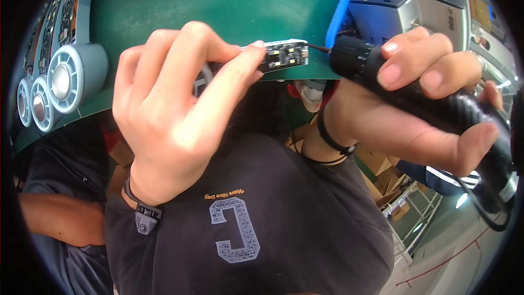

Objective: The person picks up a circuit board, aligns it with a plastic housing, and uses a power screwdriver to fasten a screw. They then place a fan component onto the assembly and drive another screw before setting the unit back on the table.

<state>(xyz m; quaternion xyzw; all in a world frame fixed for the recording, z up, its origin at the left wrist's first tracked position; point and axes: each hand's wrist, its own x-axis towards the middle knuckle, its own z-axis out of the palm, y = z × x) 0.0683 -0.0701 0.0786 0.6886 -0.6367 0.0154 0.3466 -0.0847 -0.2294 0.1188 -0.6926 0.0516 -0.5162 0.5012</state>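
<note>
I see the left hand (169, 114) pinching a small circuit board (284, 54) by its end, just above the near edge of the green worktop (229, 0). The right hand (415, 104) is clenched around a black electric screwdriver (436, 104), bit tip touching the board's right end. Pale blue fan housings (65, 82) sit at the worktop's left edge. A grey machine (415, 5) stands at the far right.

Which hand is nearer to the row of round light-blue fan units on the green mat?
Left. The left hand, pinching a small circuit board, sits just right of the light-blue fan units. The right hand, gripping a black electric screwdriver, is far across the frame.
</note>
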